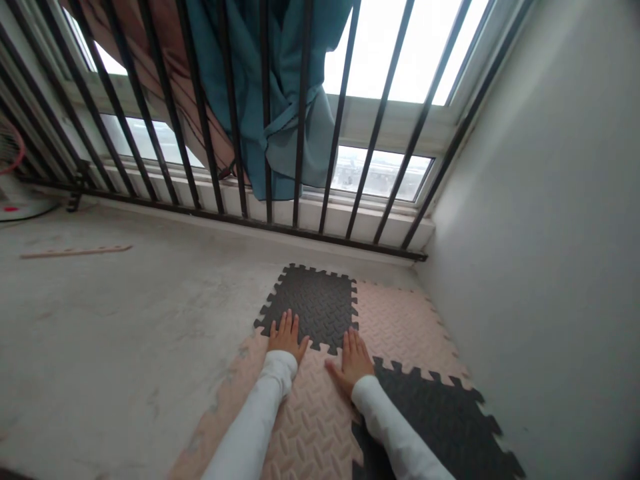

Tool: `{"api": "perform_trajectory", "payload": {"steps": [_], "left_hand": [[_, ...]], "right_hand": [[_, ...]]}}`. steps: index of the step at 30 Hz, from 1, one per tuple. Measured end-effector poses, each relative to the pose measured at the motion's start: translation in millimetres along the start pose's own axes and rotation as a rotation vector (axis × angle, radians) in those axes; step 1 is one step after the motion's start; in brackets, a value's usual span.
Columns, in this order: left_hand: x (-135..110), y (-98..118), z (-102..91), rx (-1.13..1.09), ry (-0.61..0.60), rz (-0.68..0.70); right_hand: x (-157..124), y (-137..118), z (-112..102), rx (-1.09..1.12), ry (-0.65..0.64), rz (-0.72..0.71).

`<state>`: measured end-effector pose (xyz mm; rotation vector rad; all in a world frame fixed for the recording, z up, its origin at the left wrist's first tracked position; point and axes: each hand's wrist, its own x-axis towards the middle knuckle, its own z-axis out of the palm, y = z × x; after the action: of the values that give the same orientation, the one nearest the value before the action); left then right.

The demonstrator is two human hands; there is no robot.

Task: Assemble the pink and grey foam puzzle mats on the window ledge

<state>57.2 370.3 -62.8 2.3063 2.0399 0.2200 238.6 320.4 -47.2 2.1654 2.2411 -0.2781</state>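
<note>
Both hands lie flat, fingers spread, gripping nothing: the left hand [287, 335] presses the near edge of the black foam tile [313, 305], the right hand [355, 359] rests on the pink foam tile [320, 407] at that black tile's near right corner. Another black tile [440, 420] adjoins nearer, rightward.

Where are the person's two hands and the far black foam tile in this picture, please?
left hand [286, 337], head view, on the back of the hand.
right hand [355, 360], head view, on the back of the hand.
far black foam tile [315, 297], head view, on its bare middle.
</note>
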Motion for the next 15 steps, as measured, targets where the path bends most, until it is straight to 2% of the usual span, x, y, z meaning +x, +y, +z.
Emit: {"api": "perform_trajectory", "payload": {"steps": [3,6,11,15], "left_hand": [[-13.9,2.2,-7.1,-0.019,-0.035,0.06],[-41.8,6.8,-13.5,-0.033,-0.101,0.086],[-110.3,20.1,-21.0,-0.102,-0.197,0.116],[-172.3,28.3,-26.5,-0.145,-0.219,0.181]], "right_hand": [[-62.3,-5.2,7.9,0.035,-0.053,-0.052],[-114.6,-4.0,18.6,0.071,-0.058,-0.1],[-177.0,-3.4,36.2,0.101,-0.052,-0.204],[-217.2,-10.2,38.0,0.11,-0.093,-0.204]]}}
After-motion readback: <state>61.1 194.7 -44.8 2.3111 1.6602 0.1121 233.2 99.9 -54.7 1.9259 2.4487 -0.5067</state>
